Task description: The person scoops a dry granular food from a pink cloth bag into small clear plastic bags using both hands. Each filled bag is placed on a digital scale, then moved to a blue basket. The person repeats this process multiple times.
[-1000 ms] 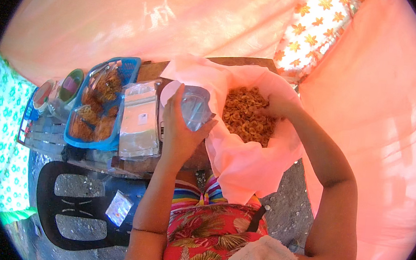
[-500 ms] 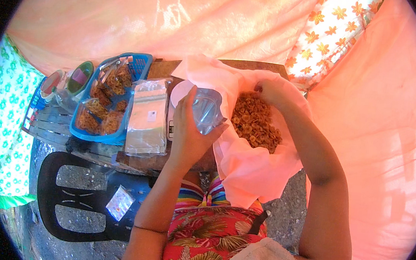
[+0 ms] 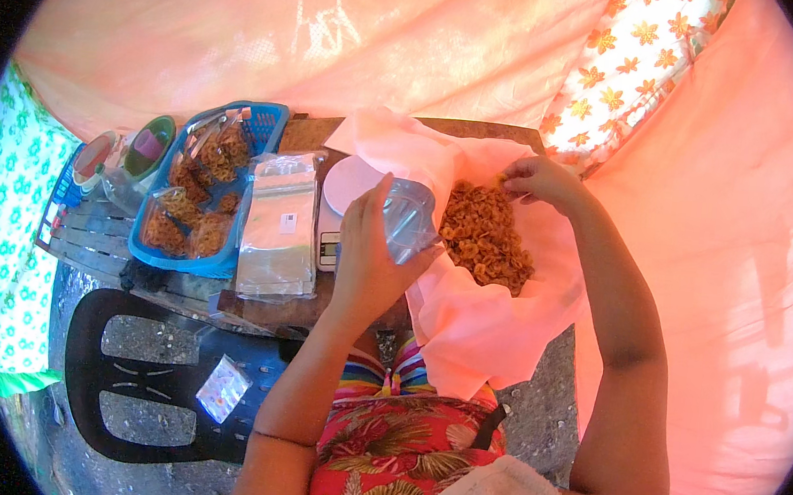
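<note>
My left hand (image 3: 368,250) grips a clear plastic container (image 3: 408,218) from the side, thumb and fingers spread around it. The container is held beside a round white kitchen scale (image 3: 350,182) and next to the pink cloth (image 3: 464,334). On that cloth lies a heap of brown, thin snack chips (image 3: 487,241). My right hand (image 3: 542,183) is at the far right edge of the heap, fingers pinched together. A small yellowish-brown piece seems to show at the fingertips. The inside of the container looks see-through, with no chips visible in it.
Left of the scale lies a stack of clear plastic pouches (image 3: 282,228). Beyond it stands a blue basket (image 3: 258,127) with bagged chips (image 3: 221,152). Bowls, one of them green (image 3: 161,163), stand farther left. A black chair (image 3: 88,376) holds a small shiny packet (image 3: 224,390).
My right hand has shifted slightly right and nearer, with its fingertips turned toward the heap. My left hand and the container have moved a little to the right and nearer, tilting somewhat.
</note>
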Tool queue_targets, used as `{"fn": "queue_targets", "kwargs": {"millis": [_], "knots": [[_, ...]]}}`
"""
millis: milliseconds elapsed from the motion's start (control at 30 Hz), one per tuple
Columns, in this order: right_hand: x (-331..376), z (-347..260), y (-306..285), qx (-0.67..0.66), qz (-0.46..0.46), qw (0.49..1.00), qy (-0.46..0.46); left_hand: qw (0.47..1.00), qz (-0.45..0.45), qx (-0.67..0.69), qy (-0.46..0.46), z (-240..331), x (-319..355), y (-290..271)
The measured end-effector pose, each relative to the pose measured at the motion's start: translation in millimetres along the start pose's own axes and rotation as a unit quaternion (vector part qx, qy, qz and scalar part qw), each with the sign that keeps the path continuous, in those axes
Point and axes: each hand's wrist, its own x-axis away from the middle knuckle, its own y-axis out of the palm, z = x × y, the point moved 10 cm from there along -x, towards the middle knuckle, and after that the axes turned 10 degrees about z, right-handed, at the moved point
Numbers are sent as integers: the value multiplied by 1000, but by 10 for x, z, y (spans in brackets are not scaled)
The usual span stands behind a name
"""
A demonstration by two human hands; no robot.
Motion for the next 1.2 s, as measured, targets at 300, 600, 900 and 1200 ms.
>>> {"fn": "queue_targets", "kwargs": {"millis": [300, 600, 900, 1200], "knots": [[585, -1165, 163, 37, 5, 973, -229, 997, -11, -58, 49, 135, -109, 297], [105, -598, 31, 269, 71, 959, -56, 997, 17, -48, 51, 119, -154, 170], [470, -490, 870, 94, -55, 978, -176, 997, 62, -10, 40, 44, -95, 47], [341, 78, 505, 253, 42, 962, -89, 996, 66, 20, 47, 69, -77, 16]]}}
